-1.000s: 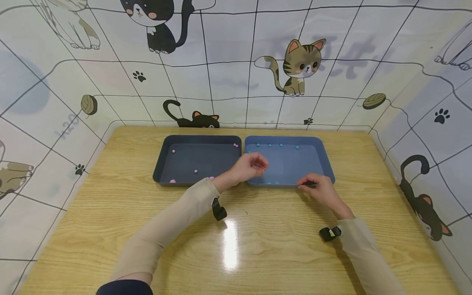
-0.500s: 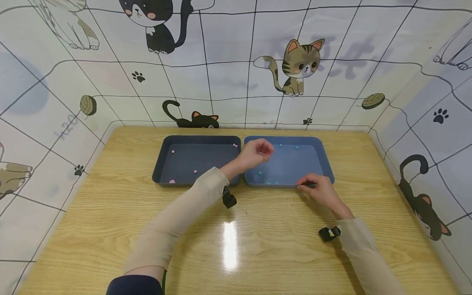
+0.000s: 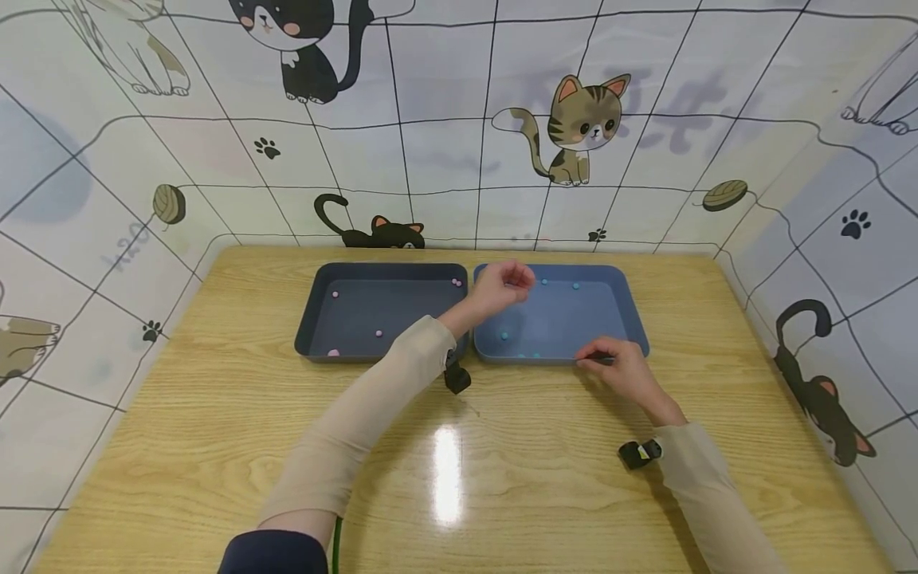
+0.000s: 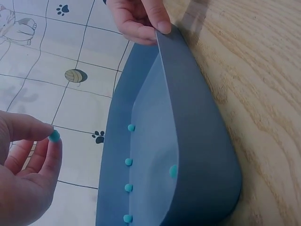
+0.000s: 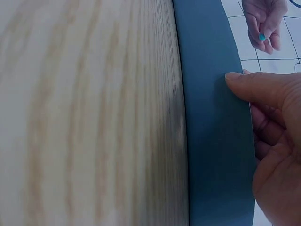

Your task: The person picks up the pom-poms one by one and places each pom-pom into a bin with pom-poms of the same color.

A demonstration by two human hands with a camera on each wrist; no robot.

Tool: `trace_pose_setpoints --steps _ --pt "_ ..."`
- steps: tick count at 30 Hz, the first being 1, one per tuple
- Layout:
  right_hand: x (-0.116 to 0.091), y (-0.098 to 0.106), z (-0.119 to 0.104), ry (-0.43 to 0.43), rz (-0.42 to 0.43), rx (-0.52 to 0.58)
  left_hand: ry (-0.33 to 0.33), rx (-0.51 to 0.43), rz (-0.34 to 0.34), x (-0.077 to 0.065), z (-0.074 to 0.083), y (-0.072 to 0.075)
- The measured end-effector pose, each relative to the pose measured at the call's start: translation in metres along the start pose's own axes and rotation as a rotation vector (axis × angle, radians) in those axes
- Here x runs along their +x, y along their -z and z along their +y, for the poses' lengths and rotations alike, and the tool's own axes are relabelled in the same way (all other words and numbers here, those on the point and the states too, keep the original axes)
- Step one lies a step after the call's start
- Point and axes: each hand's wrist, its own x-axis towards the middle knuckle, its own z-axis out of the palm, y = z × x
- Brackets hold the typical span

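My left hand [image 3: 500,288] is raised over the left back part of the blue tray [image 3: 574,319]. Between its thumb and fingertips it pinches a small teal bead [image 4: 54,136], plain in both wrist views. Inside the blue tray lie several other teal beads, among them one bead [image 3: 505,336] near the front left and a row along the far side in the left wrist view. My right hand [image 3: 622,371] grips the front rim of the blue tray, thumb [image 5: 240,87] on the outer wall and fingers inside. In the head view my left hand covers part of the tray.
A dark grey tray [image 3: 351,311] stands just left of the blue one, with several pink beads, such as one bead [image 3: 378,333], scattered in it. Both rest on a wooden table [image 3: 402,494]. Behind is a wall [image 3: 445,159] printed with cats.
My left hand has moved away from me and slightly right, from between the trays to over the blue tray, uncovering the front-left teal bead. My right hand keeps its place on the rim.
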Motion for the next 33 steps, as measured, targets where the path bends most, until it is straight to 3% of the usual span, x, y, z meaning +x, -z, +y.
trace_pose_setpoints --steps 13,21,28,33 --pt "0.0 0.001 -0.003 0.002 -0.003 -0.014 -0.003 0.033 0.013 0.007 -0.001 -0.007" --pt "0.001 -0.001 -0.001 -0.001 0.004 -0.013 0.015 -0.004 0.044 0.006 0.002 -0.003" --pt "0.0 -0.001 -0.001 0.01 -0.003 -0.013 0.011 0.039 0.103 -0.005 -0.002 0.011" --pt "0.0 0.0 -0.002 0.003 -0.008 -0.017 -0.046 0.124 0.146 -0.022 -0.007 0.021"
